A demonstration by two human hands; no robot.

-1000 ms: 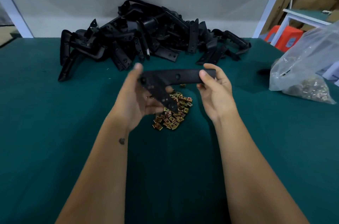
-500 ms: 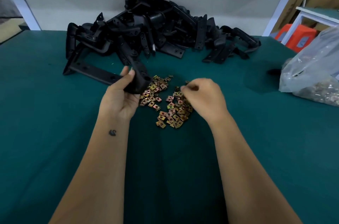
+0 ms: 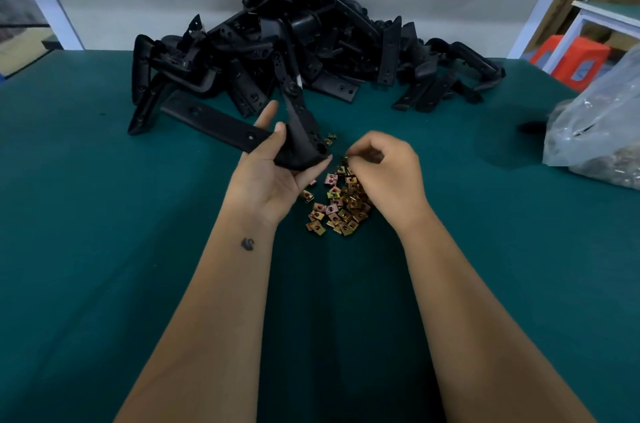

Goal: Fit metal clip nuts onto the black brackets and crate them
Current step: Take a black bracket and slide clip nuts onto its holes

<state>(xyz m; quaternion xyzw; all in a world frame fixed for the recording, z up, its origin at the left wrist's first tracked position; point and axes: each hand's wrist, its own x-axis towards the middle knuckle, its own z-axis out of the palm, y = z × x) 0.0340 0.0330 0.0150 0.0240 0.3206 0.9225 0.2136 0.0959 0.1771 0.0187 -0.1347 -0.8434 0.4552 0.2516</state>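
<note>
Head view: left hand (image 3: 273, 176) grips a black bracket (image 3: 242, 131), L-shaped w/ round holes, one arm pointing to 10 o'clock, the other up to 12. Right hand (image 3: 384, 176) has fingers curled over the clip nuts (image 3: 337, 207), small brass-coloured squares heaped on the green worktop (image 3: 104, 232); cannot tell if it pinches one. Bracket pile (image 3: 311, 51) at 12 o'clock. Clear plastic bag (image 3: 599, 131) at 2 o'clock, w/ metal pieces inside.
</note>
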